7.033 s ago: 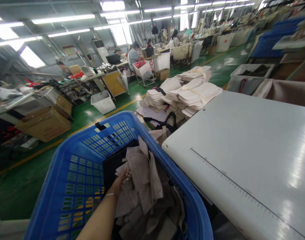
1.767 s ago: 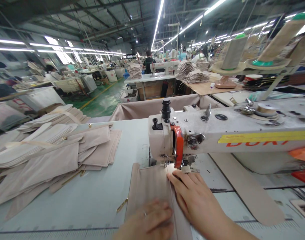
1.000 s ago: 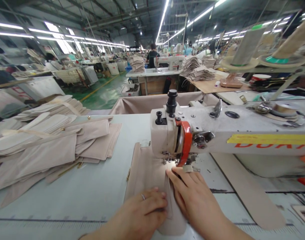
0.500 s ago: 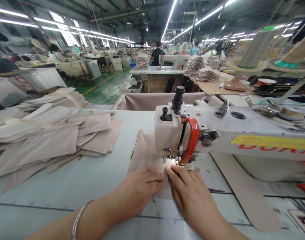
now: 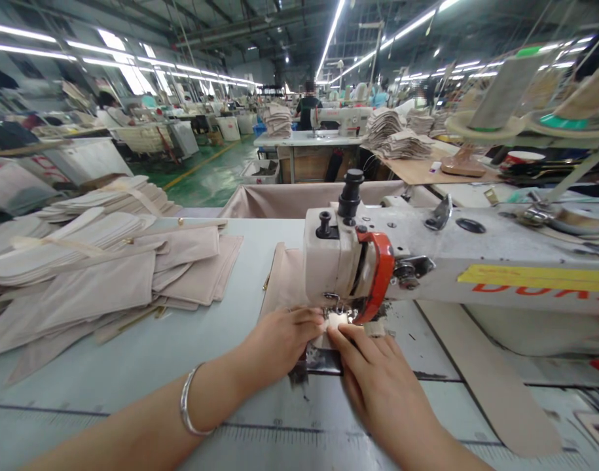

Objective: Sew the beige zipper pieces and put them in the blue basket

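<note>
The right hand (image 5: 378,369) and left hand (image 5: 284,339) rest at the near end of a beige fabric piece (image 5: 285,278) on the bench (image 5: 181,340), equally close; from here I can't tell whether either grip pinches. The piece's long axis runs away, partly behind the sewing machine (image 5: 451,239). Beyond sits a bin (image 5: 299,199), contents hidden; farther, 1 white crate (image 5: 260,179) holds dark pieces (image 5: 266,170).

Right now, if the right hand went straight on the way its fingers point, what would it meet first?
The right hand would probably meet the fingertips of the left hand first; the sewing machine is close too, and depth there is unclear.
</note>
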The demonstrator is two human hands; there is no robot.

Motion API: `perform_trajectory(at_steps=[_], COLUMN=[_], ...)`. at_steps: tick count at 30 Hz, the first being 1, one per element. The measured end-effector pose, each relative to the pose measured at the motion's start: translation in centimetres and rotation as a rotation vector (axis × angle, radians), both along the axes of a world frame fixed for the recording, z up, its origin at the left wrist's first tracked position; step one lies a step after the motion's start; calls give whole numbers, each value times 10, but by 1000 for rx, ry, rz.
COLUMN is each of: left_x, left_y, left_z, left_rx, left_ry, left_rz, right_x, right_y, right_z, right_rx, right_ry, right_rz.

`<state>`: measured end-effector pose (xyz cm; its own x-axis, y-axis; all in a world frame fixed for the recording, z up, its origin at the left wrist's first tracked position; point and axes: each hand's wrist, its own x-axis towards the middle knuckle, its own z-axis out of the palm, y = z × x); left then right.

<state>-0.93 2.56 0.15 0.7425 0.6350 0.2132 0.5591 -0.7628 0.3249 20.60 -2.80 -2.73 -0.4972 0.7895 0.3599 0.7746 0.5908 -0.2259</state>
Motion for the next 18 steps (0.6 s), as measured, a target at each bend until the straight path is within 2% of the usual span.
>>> perform_trajectory(at_steps=[8,13,18], left_x=[3,3,5], left_y=[16,19,20], left_z=[-7,-13,-12], left_rx=[43,53,74], left_ry=[-17,1,4], left_rz=[117,179,207], right_x=[-3,-4,-5], right_y=[1,2,2], right_z=[-2,-3,-4], right_rx=[35,33,21], right_ry=[-20,-29,-24], right_rz=[-29,-37,-40])
